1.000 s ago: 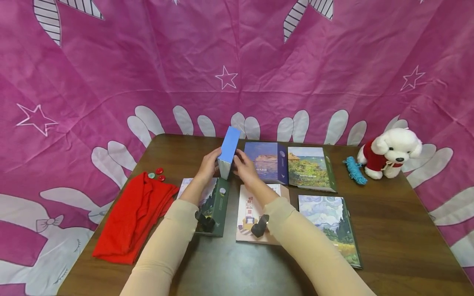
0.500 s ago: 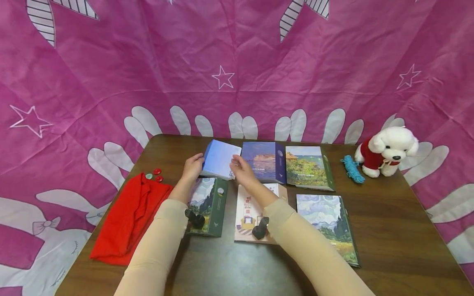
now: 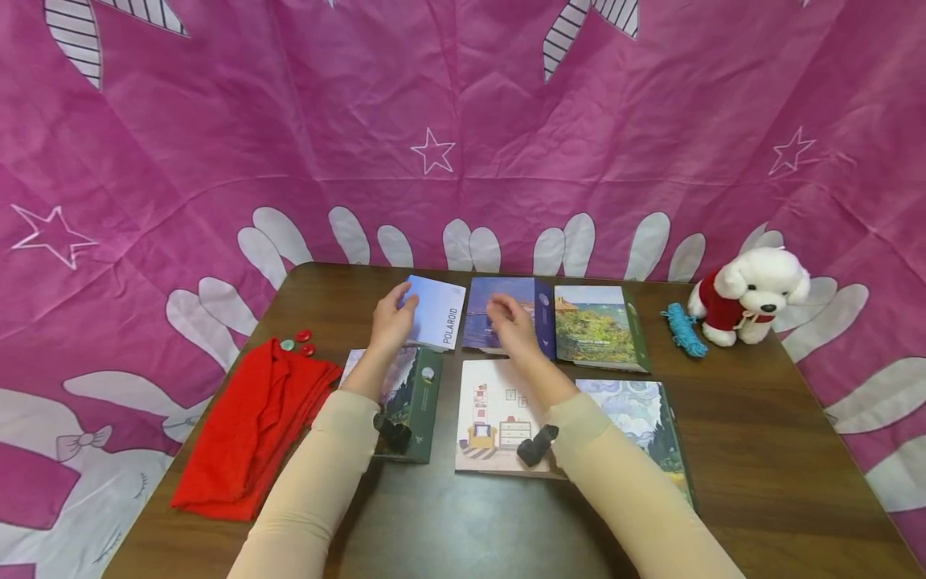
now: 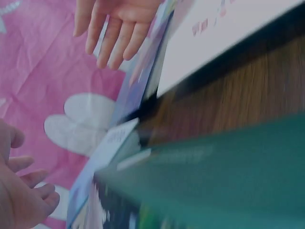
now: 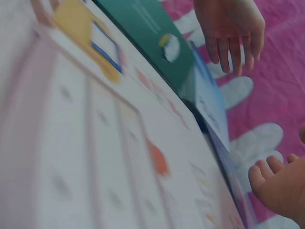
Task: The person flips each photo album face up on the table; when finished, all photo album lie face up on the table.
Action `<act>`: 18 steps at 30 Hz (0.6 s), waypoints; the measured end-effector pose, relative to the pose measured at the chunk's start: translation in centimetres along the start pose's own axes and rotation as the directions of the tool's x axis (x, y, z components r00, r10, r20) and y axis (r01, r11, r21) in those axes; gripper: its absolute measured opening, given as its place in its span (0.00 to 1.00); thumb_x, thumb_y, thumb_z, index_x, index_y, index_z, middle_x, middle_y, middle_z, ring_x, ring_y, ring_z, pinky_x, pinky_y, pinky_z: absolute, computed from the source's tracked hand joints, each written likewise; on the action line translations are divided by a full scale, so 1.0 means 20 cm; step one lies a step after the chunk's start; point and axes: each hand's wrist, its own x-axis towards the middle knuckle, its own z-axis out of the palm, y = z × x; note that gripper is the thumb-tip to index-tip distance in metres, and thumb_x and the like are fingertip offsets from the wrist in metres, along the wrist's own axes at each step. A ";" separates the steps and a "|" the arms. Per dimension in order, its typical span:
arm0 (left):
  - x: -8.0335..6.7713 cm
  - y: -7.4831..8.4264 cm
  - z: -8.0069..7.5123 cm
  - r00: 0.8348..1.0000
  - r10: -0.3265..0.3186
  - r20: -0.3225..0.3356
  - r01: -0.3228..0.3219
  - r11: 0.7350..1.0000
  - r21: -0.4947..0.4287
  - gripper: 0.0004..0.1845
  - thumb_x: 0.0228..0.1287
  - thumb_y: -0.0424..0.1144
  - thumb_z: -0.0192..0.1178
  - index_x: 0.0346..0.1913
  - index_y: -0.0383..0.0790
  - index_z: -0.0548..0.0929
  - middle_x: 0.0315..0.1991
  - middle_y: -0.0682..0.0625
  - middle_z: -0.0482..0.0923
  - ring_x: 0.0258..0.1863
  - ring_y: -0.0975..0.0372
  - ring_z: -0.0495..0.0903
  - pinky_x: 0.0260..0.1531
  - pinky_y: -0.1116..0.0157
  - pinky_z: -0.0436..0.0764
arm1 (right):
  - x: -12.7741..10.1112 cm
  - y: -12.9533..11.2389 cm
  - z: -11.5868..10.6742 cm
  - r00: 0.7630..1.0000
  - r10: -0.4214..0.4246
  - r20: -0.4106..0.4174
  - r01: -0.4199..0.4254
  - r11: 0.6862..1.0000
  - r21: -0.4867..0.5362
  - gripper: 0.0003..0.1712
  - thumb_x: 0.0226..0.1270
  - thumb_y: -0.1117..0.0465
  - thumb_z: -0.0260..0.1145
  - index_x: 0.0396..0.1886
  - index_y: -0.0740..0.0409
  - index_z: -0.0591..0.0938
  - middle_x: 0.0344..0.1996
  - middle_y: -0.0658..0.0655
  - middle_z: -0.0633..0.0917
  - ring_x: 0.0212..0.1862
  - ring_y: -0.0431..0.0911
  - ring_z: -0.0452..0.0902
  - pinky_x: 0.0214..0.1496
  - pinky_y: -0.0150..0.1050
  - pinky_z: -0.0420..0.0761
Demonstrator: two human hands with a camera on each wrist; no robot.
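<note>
A light blue album marked POLAROID (image 3: 441, 315) lies on the table at the back, left of a dark blue photo album (image 3: 481, 322). My left hand (image 3: 391, 322) is at the left edge of the POLAROID album, fingers relaxed with nothing held. Over the dark blue album hovers my right hand (image 3: 515, 328), its fingers loosely bent and holding nothing. In the left wrist view both the left hand (image 4: 28, 191) and the right hand (image 4: 124, 28) appear apart from the albums. The right wrist view also shows the right hand (image 5: 283, 186) free of any object.
In front lie a green-spined landscape album (image 3: 425, 402) and a pale pink album (image 3: 488, 394). A garden-cover album (image 3: 596, 326) and another landscape album (image 3: 637, 410) are rightward. Red cloth (image 3: 246, 434) and buttons (image 3: 304, 335) sit left; blue cord (image 3: 683, 330) and a plush dog (image 3: 755, 293) right.
The blue album went from standing upright between both hands to lying flat, its POLAROID lettering now showing. Both hands have let go, and the right hand has moved right.
</note>
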 end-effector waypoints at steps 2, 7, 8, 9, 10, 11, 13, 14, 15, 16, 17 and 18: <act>-0.02 0.03 0.04 1.000 0.021 0.008 -0.020 1.000 -0.012 0.26 0.77 0.44 0.52 0.73 0.37 0.71 0.72 0.40 0.68 0.71 0.46 0.67 0.71 0.51 0.67 | 0.00 -0.02 -0.06 1.000 0.012 -0.018 -0.012 1.000 0.028 0.26 0.80 0.60 0.56 0.72 0.63 0.69 0.67 0.68 0.73 0.66 0.59 0.71 0.69 0.49 0.72; -0.06 0.07 0.15 0.996 0.071 0.048 -0.072 0.997 0.014 0.26 0.77 0.46 0.52 0.71 0.39 0.73 0.71 0.38 0.69 0.70 0.45 0.68 0.69 0.51 0.68 | -0.01 -0.05 -0.23 0.999 0.029 -0.026 -0.027 0.997 0.076 0.31 0.81 0.56 0.55 0.77 0.60 0.62 0.74 0.65 0.65 0.73 0.57 0.63 0.74 0.49 0.66; -0.06 0.06 0.18 0.994 0.083 0.065 -0.084 0.996 0.025 0.26 0.77 0.46 0.52 0.71 0.39 0.73 0.71 0.38 0.69 0.70 0.45 0.68 0.69 0.51 0.68 | -0.01 -0.05 -0.26 0.999 0.033 -0.026 -0.030 0.996 0.079 0.32 0.81 0.56 0.54 0.78 0.59 0.60 0.75 0.64 0.63 0.74 0.56 0.61 0.75 0.49 0.65; -0.07 0.06 0.20 0.992 0.093 0.084 -0.096 0.995 0.035 0.26 0.77 0.46 0.52 0.71 0.38 0.73 0.71 0.39 0.69 0.70 0.45 0.68 0.70 0.51 0.68 | -0.01 -0.05 -0.29 0.999 0.037 -0.025 -0.035 0.996 0.086 0.33 0.82 0.56 0.54 0.79 0.60 0.58 0.76 0.64 0.61 0.75 0.56 0.59 0.75 0.49 0.63; -0.07 0.06 0.23 0.990 0.101 0.099 -0.106 0.993 0.050 0.26 0.77 0.46 0.52 0.71 0.38 0.73 0.71 0.39 0.69 0.70 0.45 0.68 0.70 0.51 0.67 | -0.01 -0.05 -0.32 0.999 0.044 -0.022 -0.042 0.995 0.091 0.34 0.82 0.55 0.53 0.80 0.60 0.56 0.77 0.64 0.60 0.76 0.56 0.57 0.76 0.50 0.62; -0.08 0.05 0.25 0.988 0.104 0.113 -0.111 0.992 0.058 0.26 0.77 0.45 0.52 0.71 0.38 0.73 0.71 0.40 0.70 0.70 0.44 0.68 0.70 0.50 0.67 | 0.00 -0.04 -0.35 0.998 0.052 -0.019 -0.050 0.994 0.093 0.35 0.82 0.55 0.53 0.80 0.60 0.55 0.77 0.65 0.59 0.77 0.56 0.55 0.77 0.51 0.60; -0.09 0.05 0.30 0.986 0.097 0.137 -0.108 0.992 0.070 0.26 0.77 0.44 0.51 0.72 0.38 0.72 0.72 0.40 0.69 0.70 0.44 0.68 0.70 0.49 0.66 | 0.00 -0.02 -0.39 0.997 0.073 -0.012 -0.072 0.996 0.058 0.36 0.82 0.54 0.52 0.81 0.60 0.52 0.78 0.64 0.57 0.78 0.54 0.53 0.78 0.50 0.58; -0.10 0.05 0.32 0.985 0.091 0.149 -0.102 0.993 0.067 0.26 0.78 0.44 0.51 0.72 0.37 0.72 0.72 0.40 0.69 0.70 0.43 0.68 0.70 0.48 0.66 | 0.00 -0.01 -0.40 0.996 0.087 -0.009 -0.087 0.996 0.035 0.36 0.82 0.53 0.52 0.81 0.60 0.52 0.78 0.63 0.57 0.78 0.55 0.52 0.78 0.50 0.57; -0.11 0.06 0.34 0.983 0.081 0.166 -0.092 0.994 0.065 0.26 0.78 0.43 0.50 0.73 0.37 0.71 0.72 0.40 0.68 0.70 0.43 0.67 0.71 0.48 0.65 | 0.00 0.00 -0.41 0.995 0.104 -0.006 -0.104 0.995 0.003 0.37 0.82 0.52 0.51 0.81 0.59 0.52 0.78 0.63 0.57 0.79 0.55 0.52 0.78 0.51 0.56; -0.12 0.06 0.36 0.980 0.068 0.189 -0.082 0.995 0.064 0.26 0.79 0.43 0.49 0.74 0.38 0.69 0.72 0.40 0.68 0.71 0.44 0.67 0.71 0.48 0.64 | -0.01 0.01 -0.42 0.993 0.119 -0.002 -0.119 0.992 -0.029 0.37 0.82 0.51 0.51 0.81 0.59 0.51 0.78 0.63 0.57 0.79 0.55 0.51 0.79 0.51 0.56; -0.13 0.07 0.38 0.975 0.058 0.216 -0.073 0.995 0.064 0.26 0.79 0.43 0.48 0.75 0.37 0.68 0.73 0.40 0.66 0.72 0.44 0.65 0.72 0.48 0.63 | -0.01 0.02 -0.43 0.991 0.133 -0.003 -0.133 0.990 -0.055 0.37 0.82 0.51 0.51 0.81 0.59 0.52 0.78 0.63 0.57 0.79 0.56 0.51 0.79 0.51 0.55; -0.14 0.08 0.41 0.968 0.049 0.244 -0.067 0.996 0.066 0.27 0.80 0.42 0.47 0.75 0.37 0.66 0.74 0.40 0.65 0.73 0.45 0.63 0.73 0.48 0.61 | -0.01 0.03 -0.43 0.989 0.147 -0.005 -0.147 0.986 -0.074 0.37 0.82 0.50 0.51 0.81 0.59 0.52 0.78 0.63 0.57 0.79 0.56 0.51 0.79 0.52 0.55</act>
